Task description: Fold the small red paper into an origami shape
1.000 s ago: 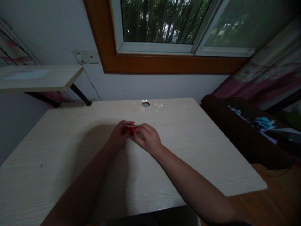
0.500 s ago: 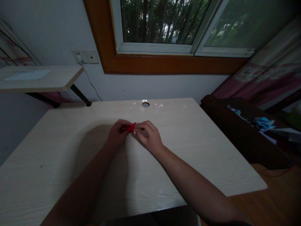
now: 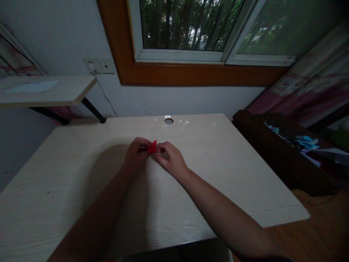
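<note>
Both hands meet over the middle of the worktop, fingers curled in toward each other. The left hand (image 3: 135,156) pinches a small folded piece of red paper (image 3: 152,147) from its left side, and the right hand (image 3: 170,160) pinches the same paper from its right side, so the paper sits between the fingertips of the two hands with a pointed corner sticking up. Whether the paper touches the surface under it cannot be told; it lies low, just above or on the wood. Both forearms run back toward the near edge, the left in shadow.

The worktop (image 3: 231,174) is pale wood grain. Near its far edge, beyond the hands, is a round cable hole (image 3: 169,120). Behind that stands a white wall with a wood-framed window (image 3: 188,29) showing trees outside. On the wall to the left are two sockets (image 3: 99,66), with a thin cord running down from them. A small shelf (image 3: 46,89) juts out at far left. To the right hangs a patterned curtain (image 3: 308,91) above dark furniture.
</note>
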A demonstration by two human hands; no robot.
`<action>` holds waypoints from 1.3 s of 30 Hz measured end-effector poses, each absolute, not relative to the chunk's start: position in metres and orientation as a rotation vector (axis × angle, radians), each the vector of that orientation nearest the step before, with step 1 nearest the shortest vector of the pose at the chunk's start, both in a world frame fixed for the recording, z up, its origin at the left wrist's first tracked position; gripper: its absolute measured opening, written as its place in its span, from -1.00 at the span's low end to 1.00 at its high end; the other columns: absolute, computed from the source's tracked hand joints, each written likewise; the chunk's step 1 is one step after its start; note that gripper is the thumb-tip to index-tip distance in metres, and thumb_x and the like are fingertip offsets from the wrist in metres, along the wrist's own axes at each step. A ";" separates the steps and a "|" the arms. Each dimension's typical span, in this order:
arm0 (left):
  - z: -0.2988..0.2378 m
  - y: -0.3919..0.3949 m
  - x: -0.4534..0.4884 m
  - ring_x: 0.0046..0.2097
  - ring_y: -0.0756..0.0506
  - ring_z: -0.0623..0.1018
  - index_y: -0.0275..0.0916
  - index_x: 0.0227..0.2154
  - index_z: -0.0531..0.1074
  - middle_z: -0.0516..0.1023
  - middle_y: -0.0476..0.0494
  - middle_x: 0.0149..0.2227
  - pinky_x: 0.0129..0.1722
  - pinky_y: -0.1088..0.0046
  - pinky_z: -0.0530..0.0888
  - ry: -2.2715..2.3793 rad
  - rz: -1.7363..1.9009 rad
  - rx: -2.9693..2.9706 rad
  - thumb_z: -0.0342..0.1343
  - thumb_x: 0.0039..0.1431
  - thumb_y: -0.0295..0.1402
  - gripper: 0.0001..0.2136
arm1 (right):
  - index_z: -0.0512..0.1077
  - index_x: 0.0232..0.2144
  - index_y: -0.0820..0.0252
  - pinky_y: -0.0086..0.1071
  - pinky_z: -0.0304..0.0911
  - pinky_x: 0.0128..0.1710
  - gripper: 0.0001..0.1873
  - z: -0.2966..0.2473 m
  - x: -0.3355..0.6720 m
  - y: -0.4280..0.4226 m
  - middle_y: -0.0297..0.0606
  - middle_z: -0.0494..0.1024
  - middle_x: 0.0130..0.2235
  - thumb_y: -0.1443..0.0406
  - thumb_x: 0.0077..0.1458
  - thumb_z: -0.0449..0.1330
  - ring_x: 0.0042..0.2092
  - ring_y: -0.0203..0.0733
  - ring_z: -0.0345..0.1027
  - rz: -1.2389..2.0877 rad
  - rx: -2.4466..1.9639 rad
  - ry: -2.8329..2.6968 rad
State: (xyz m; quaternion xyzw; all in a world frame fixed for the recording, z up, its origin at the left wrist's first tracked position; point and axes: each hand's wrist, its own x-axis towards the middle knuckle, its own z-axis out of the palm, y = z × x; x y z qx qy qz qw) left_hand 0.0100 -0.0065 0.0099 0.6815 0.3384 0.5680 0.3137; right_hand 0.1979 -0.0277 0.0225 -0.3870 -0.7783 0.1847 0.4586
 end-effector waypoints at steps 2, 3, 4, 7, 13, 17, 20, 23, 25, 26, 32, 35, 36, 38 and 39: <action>0.010 -0.007 0.010 -0.13 -0.05 0.53 -0.18 -0.27 0.46 0.45 -0.11 -0.17 -0.21 0.44 0.57 0.893 1.488 1.793 0.30 0.10 -0.46 -0.84 | 0.43 -0.09 0.10 -0.30 0.37 -0.17 -0.79 0.022 0.198 -0.028 -0.22 0.55 -0.22 0.28 0.20 0.23 -0.21 -0.17 0.45 0.481 -0.956 -1.901; 0.010 -0.007 0.011 -0.13 -0.05 0.53 -0.18 -0.27 0.46 0.45 -0.11 -0.16 -0.21 0.44 0.57 0.887 1.489 1.786 0.30 0.10 -0.46 -0.84 | 0.43 -0.08 0.10 -0.31 0.37 -0.16 -0.77 0.021 0.198 -0.027 -0.22 0.55 -0.21 0.30 0.19 0.23 -0.20 -0.17 0.45 0.493 -0.959 -1.890; 0.011 -0.008 0.011 -0.12 -0.05 0.53 -0.18 -0.27 0.46 0.44 -0.11 -0.16 -0.20 0.44 0.58 0.879 1.489 1.780 0.29 0.10 -0.47 -0.84 | 0.43 -0.08 0.11 -0.31 0.38 -0.15 -0.76 0.021 0.198 -0.027 -0.22 0.55 -0.20 0.32 0.18 0.23 -0.20 -0.18 0.46 0.504 -0.962 -1.878; 0.013 -0.010 0.013 -0.11 -0.04 0.53 -0.18 -0.24 0.47 0.43 -0.12 -0.13 -0.18 0.44 0.59 0.860 1.473 1.775 0.27 0.11 -0.50 -0.82 | 0.43 -0.07 0.10 -0.30 0.39 -0.14 -0.73 0.019 0.198 -0.027 -0.22 0.56 -0.19 0.36 0.16 0.21 -0.20 -0.18 0.46 0.537 -0.975 -1.852; 0.019 -0.014 0.014 -0.08 -0.05 0.54 -0.19 -0.23 0.49 0.43 -0.15 -0.10 -0.14 0.43 0.60 0.845 1.437 1.784 0.24 0.13 -0.49 -0.85 | 0.46 -0.11 0.12 -0.31 0.39 -0.16 -0.74 0.015 0.200 -0.025 -0.23 0.54 -0.22 0.42 0.13 0.17 -0.21 -0.19 0.45 0.551 -0.961 -1.779; 0.019 -0.014 0.013 -0.08 -0.06 0.55 -0.19 -0.21 0.51 0.43 -0.17 -0.09 -0.15 0.41 0.61 0.865 1.432 1.790 0.25 0.13 -0.46 -0.84 | 0.47 -0.13 0.11 -0.30 0.38 -0.16 -0.74 0.014 0.200 -0.024 -0.23 0.55 -0.21 0.43 0.12 0.17 -0.21 -0.18 0.45 0.560 -0.949 -1.760; 0.016 -0.013 0.012 -0.06 -0.06 0.55 -0.18 -0.21 0.52 0.43 -0.17 -0.07 -0.14 0.41 0.61 0.885 1.445 1.827 0.24 0.13 -0.48 -0.84 | 0.47 -0.13 0.11 -0.30 0.38 -0.17 -0.74 0.014 0.200 -0.024 -0.24 0.55 -0.22 0.43 0.12 0.17 -0.22 -0.18 0.45 0.558 -0.953 -1.763; 0.014 -0.012 0.011 -0.06 -0.06 0.55 -0.16 -0.22 0.53 0.44 -0.15 -0.07 -0.14 0.40 0.60 0.888 1.453 1.860 0.25 0.14 -0.47 -0.85 | 0.47 -0.14 0.10 -0.30 0.37 -0.18 -0.75 0.014 0.201 -0.024 -0.24 0.54 -0.24 0.43 0.12 0.18 -0.22 -0.18 0.44 0.561 -0.956 -1.774; 0.014 -0.012 0.011 -0.07 -0.06 0.55 -0.15 -0.23 0.54 0.45 -0.15 -0.07 -0.14 0.39 0.60 0.872 1.458 1.871 0.26 0.14 -0.45 -0.86 | 0.48 -0.15 0.10 -0.30 0.36 -0.18 -0.76 0.014 0.201 -0.024 -0.24 0.54 -0.24 0.42 0.12 0.18 -0.22 -0.18 0.43 0.569 -0.951 -1.784; 0.015 -0.012 0.011 -0.07 -0.06 0.55 -0.15 -0.24 0.54 0.45 -0.14 -0.07 -0.14 0.39 0.60 0.864 1.463 1.879 0.26 0.15 -0.44 -0.87 | 0.48 -0.15 0.10 -0.30 0.35 -0.18 -0.76 0.014 0.201 -0.024 -0.24 0.53 -0.24 0.43 0.13 0.18 -0.22 -0.18 0.43 0.574 -0.948 -1.787; 0.019 -0.013 0.012 -0.09 -0.07 0.55 -0.16 -0.26 0.55 0.47 -0.17 -0.09 -0.16 0.38 0.61 0.903 1.462 1.928 0.26 0.17 -0.38 -0.92 | 0.49 -0.16 0.11 -0.31 0.33 -0.20 -0.78 0.017 0.201 -0.024 -0.25 0.51 -0.26 0.42 0.14 0.19 -0.23 -0.19 0.40 0.576 -0.936 -1.777; 0.020 -0.013 0.012 -0.07 -0.07 0.54 -0.16 -0.27 0.56 0.47 -0.18 -0.09 -0.14 0.38 0.62 0.931 1.435 1.929 0.27 0.16 -0.39 -0.93 | 0.50 -0.18 0.10 -0.30 0.34 -0.20 -0.80 0.017 0.201 -0.024 -0.25 0.52 -0.26 0.41 0.15 0.19 -0.22 -0.18 0.41 0.576 -0.932 -1.778; 0.020 -0.014 0.011 -0.07 -0.07 0.55 -0.15 -0.28 0.57 0.47 -0.18 -0.09 -0.14 0.38 0.62 0.928 1.432 1.925 0.27 0.16 -0.39 -0.93 | 0.50 -0.18 0.10 -0.30 0.34 -0.20 -0.80 0.017 0.201 -0.024 -0.25 0.52 -0.26 0.41 0.15 0.19 -0.22 -0.18 0.41 0.577 -0.931 -1.780; 0.020 -0.014 0.012 -0.07 -0.06 0.55 -0.15 -0.28 0.57 0.46 -0.17 -0.09 -0.13 0.40 0.62 0.906 1.439 1.909 0.27 0.15 -0.41 -0.92 | 0.50 -0.17 0.10 -0.30 0.34 -0.19 -0.80 0.016 0.201 -0.024 -0.25 0.52 -0.26 0.41 0.16 0.19 -0.22 -0.18 0.41 0.580 -0.930 -1.778; 0.020 -0.014 0.012 -0.08 -0.06 0.56 -0.15 -0.28 0.57 0.46 -0.17 -0.09 -0.14 0.40 0.62 0.891 1.443 1.893 0.27 0.14 -0.41 -0.92 | 0.50 -0.17 0.10 -0.30 0.34 -0.19 -0.81 0.016 0.202 -0.024 -0.25 0.51 -0.26 0.41 0.16 0.19 -0.22 -0.18 0.41 0.581 -0.932 -1.775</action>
